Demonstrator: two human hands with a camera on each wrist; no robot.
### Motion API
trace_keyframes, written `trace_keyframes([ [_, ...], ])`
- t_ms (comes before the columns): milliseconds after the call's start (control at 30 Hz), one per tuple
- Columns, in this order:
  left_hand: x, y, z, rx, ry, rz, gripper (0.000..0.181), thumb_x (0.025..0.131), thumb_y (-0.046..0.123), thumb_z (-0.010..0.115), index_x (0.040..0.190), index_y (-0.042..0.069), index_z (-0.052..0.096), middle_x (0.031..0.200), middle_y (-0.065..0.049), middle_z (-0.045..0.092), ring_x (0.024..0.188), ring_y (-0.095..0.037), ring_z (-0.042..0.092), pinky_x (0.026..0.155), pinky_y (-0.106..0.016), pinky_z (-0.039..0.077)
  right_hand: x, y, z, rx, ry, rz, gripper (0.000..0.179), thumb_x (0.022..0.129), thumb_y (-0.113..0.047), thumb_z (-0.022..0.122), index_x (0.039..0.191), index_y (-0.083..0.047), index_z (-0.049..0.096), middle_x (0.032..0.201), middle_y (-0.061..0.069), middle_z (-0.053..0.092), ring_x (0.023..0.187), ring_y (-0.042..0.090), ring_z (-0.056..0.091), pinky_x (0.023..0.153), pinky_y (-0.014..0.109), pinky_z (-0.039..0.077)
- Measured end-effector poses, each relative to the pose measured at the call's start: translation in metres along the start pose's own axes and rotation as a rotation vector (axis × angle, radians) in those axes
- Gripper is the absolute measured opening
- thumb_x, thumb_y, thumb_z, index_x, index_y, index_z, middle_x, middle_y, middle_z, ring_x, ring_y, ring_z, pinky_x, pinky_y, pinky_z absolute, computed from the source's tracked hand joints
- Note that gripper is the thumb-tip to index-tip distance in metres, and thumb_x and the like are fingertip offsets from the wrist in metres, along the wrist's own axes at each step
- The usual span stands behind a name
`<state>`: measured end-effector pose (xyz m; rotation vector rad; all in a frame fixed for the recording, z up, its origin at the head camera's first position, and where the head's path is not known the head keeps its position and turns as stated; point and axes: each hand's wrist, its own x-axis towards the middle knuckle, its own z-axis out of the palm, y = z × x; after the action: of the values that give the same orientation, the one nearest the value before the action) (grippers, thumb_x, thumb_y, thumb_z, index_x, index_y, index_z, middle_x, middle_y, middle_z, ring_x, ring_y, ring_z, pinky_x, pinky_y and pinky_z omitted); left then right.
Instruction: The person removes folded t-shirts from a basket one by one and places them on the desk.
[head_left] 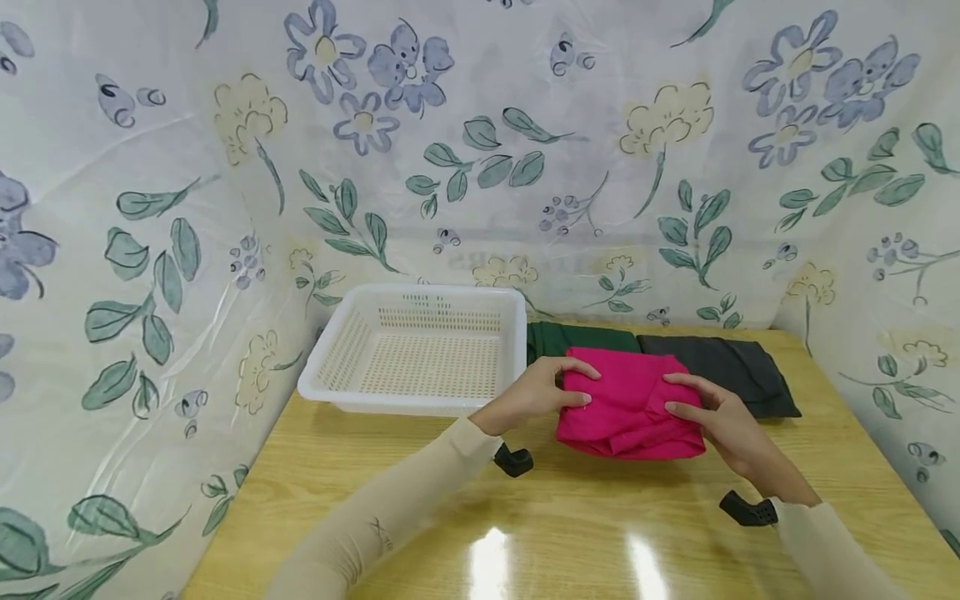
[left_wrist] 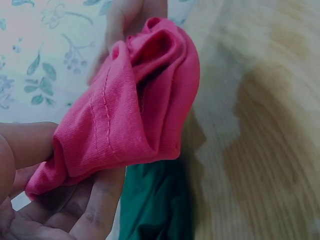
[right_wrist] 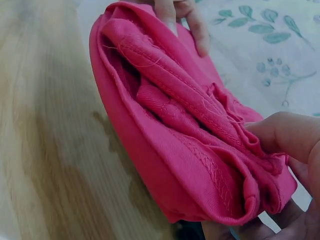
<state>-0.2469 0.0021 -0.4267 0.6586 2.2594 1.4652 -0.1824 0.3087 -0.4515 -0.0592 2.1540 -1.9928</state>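
A folded bright pink garment (head_left: 626, 404) is held above the wooden table between both hands. My left hand (head_left: 543, 387) grips its left side, with the thumb on one face and fingers on the other in the left wrist view. At the opposite side my right hand (head_left: 723, 421) pinches the folded layers. Stitched seams and several stacked folds of the pink garment (right_wrist: 175, 120) show in the right wrist view. Behind it lie a folded dark green cloth (head_left: 581, 337), partly hidden by the pink one, and a folded dark grey cloth (head_left: 720, 375).
A white perforated plastic basket (head_left: 412, 407) stands at the back left of the wooden table (head_left: 585, 533), with no contents visible. Floral-patterned sheeting (head_left: 480, 192) encloses the table at the back and sides.
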Motion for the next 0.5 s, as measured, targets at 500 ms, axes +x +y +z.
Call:
trace_keyframes([
  [500,0.008,-0.008,0.033,0.047,-0.021,-0.03,0.028,0.092,0.012,0.079,0.118,0.022,0.075,0.127,0.001,0.062,0.115,-0.015,0.052,0.082,-0.025,0.052,-0.015,0.028,-0.02,-0.086,0.056,0.033,0.05,0.101,-0.021,0.07,0.149,-0.019,0.055,0.149,0.004,0.039,0.112,0.013,0.053,0.084,0.026,0.054],
])
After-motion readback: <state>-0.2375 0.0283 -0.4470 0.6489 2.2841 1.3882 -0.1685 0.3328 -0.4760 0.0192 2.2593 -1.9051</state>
